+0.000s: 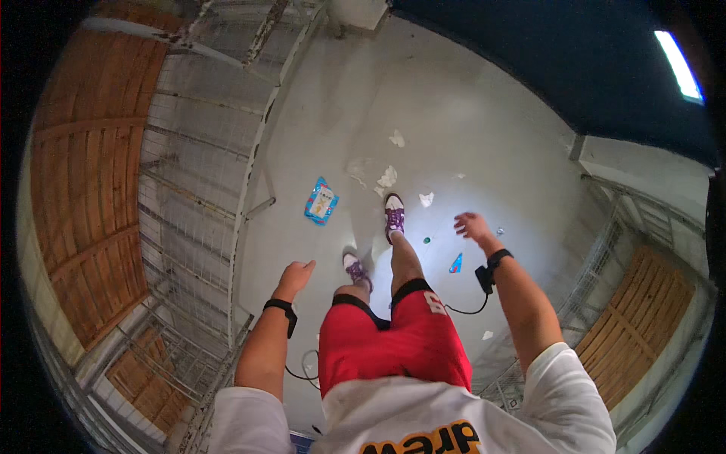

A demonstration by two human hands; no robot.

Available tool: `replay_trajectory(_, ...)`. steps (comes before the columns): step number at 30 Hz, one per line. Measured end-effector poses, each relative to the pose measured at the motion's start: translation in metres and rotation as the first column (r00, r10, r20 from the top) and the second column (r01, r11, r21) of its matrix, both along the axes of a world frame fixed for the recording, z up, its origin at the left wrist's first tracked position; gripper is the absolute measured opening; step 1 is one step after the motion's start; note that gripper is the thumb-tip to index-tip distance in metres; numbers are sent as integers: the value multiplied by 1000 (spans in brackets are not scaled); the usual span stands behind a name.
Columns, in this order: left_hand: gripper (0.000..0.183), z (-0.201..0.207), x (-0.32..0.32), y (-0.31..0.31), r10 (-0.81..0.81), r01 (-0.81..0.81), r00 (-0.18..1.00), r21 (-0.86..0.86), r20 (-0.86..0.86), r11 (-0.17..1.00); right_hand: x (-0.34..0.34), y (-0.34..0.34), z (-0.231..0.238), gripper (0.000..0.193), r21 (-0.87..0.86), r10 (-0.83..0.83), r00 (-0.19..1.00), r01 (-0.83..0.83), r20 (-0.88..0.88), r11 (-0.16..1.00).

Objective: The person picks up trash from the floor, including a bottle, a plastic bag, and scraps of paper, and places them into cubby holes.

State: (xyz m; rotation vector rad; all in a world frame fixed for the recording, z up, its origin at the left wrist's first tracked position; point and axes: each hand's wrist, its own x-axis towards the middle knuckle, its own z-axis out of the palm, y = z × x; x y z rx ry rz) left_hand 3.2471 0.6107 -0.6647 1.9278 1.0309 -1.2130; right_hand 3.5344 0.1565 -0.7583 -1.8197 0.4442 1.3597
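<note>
My left hand (295, 278) hangs over the floor at the left of my legs, thumb out to the side, with nothing visible in it. Its fingers show only in part. My right hand (473, 226) reaches forward on the other side, empty, its fingers apart and loosely bent. Below and around it on the floor lie a torn blue wrapper piece (456, 263), a small green round thing (427, 240) and a small shiny scrap (501, 231). A blue packet with a pale middle (322, 203) lies farther forward on the left. Crumpled white paper (387, 177) lies ahead of my front foot.
More white scraps (397, 138) are scattered on the grey floor (469, 98). A metal rack frame (261, 144) with wooden boards (98, 166) stands along the left. Another rack with boards (643, 325) is at the right. Black cables (475, 311) hang beside both legs.
</note>
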Motion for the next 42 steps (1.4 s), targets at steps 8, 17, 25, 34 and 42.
replay_trajectory(8, 42, -199, 104, -3, 25, 14, 984, -215, 179, 976, 94, 86, -118, 32, -114, 134, 990, -128, 50, 985)
replay_trajectory(17, 30, -462, 132, -55, 74, -31, 975, -199, 208, 979, 28, 144, -287, 31, -103, 629, 766, -620, 132, 778)
replay_trajectory(25, 58, -522, 157, -83, -214, 192, 938, 105, 272, 976, 32, 247, -401, 50, -281, 935, 86, -941, 345, 190)
replay_trajectory(34, 60, -530, 117, -91, -244, 166, 887, 222, 393, 961, -21, 290, -457, 66, -468, 879, -71, -865, 471, 181)
replay_trajectory(42, 40, -492, 75, -30, -19, -26, 887, 91, 461, 995, -6, 219, -426, 36, -339, 854, 360, -804, 376, 488)
